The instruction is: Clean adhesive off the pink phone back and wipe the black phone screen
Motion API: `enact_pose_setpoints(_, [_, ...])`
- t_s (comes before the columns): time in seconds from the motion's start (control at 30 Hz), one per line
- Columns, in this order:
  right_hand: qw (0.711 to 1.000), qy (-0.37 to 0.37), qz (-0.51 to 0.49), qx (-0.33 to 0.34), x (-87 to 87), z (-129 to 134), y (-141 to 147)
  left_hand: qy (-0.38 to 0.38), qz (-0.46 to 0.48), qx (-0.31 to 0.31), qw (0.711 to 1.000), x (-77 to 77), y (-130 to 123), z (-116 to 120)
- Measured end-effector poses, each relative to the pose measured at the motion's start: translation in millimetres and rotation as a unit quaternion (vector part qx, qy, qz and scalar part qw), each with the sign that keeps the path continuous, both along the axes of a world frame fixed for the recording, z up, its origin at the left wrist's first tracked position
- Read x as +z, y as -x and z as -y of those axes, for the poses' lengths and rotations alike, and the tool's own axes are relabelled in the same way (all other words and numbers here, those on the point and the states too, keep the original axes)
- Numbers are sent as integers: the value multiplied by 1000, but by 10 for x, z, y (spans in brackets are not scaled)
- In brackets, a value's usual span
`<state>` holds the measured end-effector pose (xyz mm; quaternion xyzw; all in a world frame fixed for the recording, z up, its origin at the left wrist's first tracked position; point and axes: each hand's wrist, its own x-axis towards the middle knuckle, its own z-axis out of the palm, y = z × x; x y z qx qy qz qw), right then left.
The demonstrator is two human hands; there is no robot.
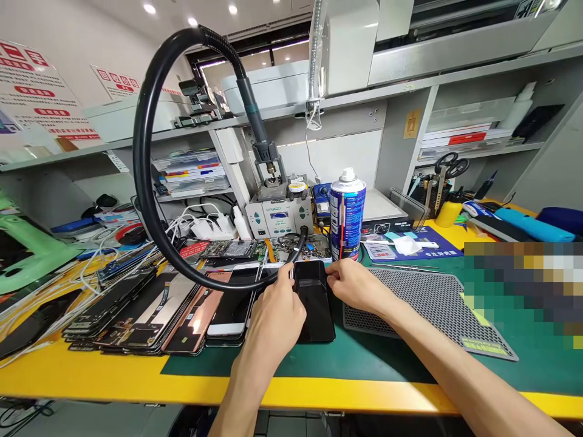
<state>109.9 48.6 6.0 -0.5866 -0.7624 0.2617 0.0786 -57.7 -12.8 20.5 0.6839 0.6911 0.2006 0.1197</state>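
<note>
A black smartphone [314, 312] lies screen up on the green mat, between my two hands. My left hand [279, 312] is closed at its upper left edge, with the index finger pointing forward; the undersides of the fingers are hidden. At the upper right edge, my right hand [355, 283] is curled with thumb and fingertips pinched against the phone. Just behind my right hand stands a blue spray can [347, 212] with a white cap. A white-framed phone [233, 297] lies left of my left hand, partly under a thick black hose [142, 152].
Stacked phone screens [150, 309] line the left side. A grey perforated mat [419, 303] lies to the right. Behind are a hot-air station [279, 217], loose circuit boards [237, 249] and a flat heating plate [382, 206]. Scissors [450, 165] stand in a holder by a yellow bottle [449, 211].
</note>
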Motion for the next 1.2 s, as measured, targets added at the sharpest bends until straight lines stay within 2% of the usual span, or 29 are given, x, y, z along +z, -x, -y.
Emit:
enact_pose_setpoints(0.23, [1000, -3, 3, 7, 1, 7, -8, 4, 12, 8, 1000, -12, 1, -19])
enact_pose_setpoints(0.57, [1000, -2, -20, -19, 5, 5, 2, 20, 15, 7, 1000, 14, -20, -65])
enact_pose_setpoints(0.77, [998, 7, -45, -32, 10, -2, -4, 42, 9, -2, 999, 24, 51, -66])
enact_pose_setpoints(1.0, [997, 20, -69, -41, -19, -41, -40, 60, -25, -24, 998, 94, 142, 159])
enact_pose_setpoints(1.2, [996, 56, -68, -33, -29, -31, -69, 97, -71, -26, 992, 88, 64, 361])
